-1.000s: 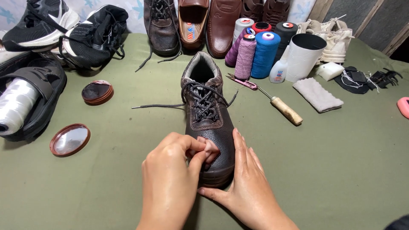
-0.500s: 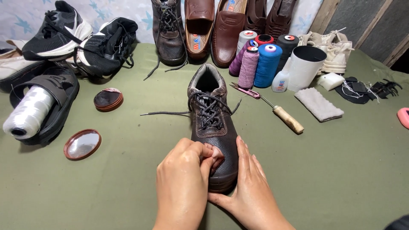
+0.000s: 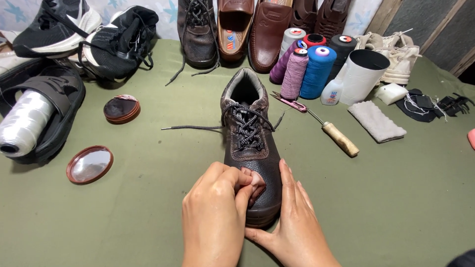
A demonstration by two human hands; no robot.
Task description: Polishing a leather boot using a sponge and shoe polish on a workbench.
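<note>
Green table point(image 3: 396, 198), hands point(image 3: 217, 207) gripping brown shoe point(image 3: 252, 153)

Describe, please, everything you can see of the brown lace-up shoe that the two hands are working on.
The brown shoe looks like pebbled leather, with a grey padded collar, dark sole edge and black-and-white speckled laces, loosely threaded; one lace end trails left across the green cloth. It stands upright on its sole, toe toward the person, heel toward the thread spools. The left hand pinches at the toe cap from above with something pale under its fingertips; the right hand braces the toe's side.
</note>
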